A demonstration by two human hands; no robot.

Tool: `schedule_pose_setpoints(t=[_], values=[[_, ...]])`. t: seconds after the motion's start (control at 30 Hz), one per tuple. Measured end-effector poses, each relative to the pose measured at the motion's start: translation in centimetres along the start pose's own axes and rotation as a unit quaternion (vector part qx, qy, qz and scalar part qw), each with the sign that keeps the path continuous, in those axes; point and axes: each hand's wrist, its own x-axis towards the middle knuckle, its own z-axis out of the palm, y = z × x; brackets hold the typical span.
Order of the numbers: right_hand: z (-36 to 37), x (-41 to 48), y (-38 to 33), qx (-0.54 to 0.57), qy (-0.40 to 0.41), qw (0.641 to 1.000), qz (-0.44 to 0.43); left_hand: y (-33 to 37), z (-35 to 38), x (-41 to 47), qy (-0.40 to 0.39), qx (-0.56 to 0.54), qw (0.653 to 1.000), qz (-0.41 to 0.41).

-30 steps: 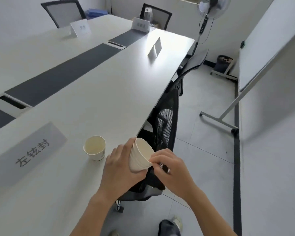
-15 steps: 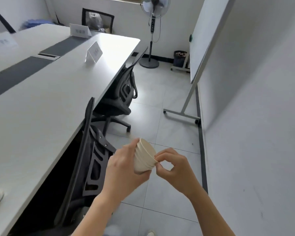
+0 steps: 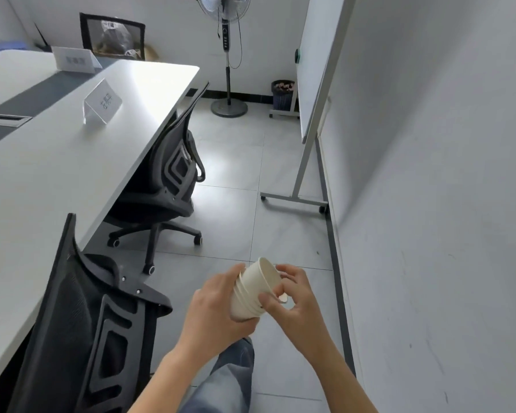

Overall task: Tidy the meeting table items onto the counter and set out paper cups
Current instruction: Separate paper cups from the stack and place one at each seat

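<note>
A stack of several cream paper cups lies tilted in front of me over the floor, mouth up and to the right. My left hand grips the stack's base from the left. My right hand pinches the rim of the top cup with thumb and fingers. The white meeting table runs along my left with a clear name card on it and a second name card farther back.
Two black mesh chairs are tucked against the table edge, the near chair close to my left arm and the far chair ahead. A whiteboard on a wheeled stand, a pedestal fan and a bin stand ahead on the tiled aisle.
I have turned right and moved along the table into the aisle. The single cup on the table has left the view. Both hands keep hold of the stack.
</note>
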Motion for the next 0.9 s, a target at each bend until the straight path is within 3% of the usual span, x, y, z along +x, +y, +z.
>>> schedule_pose_setpoints(t=[0.37, 0.9], values=[[-0.5, 17.9, -1.9, 0.046, 0.051, 0.998, 0.005, -5.1, 0.4, 17.8, 0.025, 0.004, 1.0, 0.013], [0.4, 37.6, -0.9, 0.096, -0.014, 0.992, 0.081, -12.1, 2.2, 33.4, 0.05, 0.034, 0.996, -0.072]])
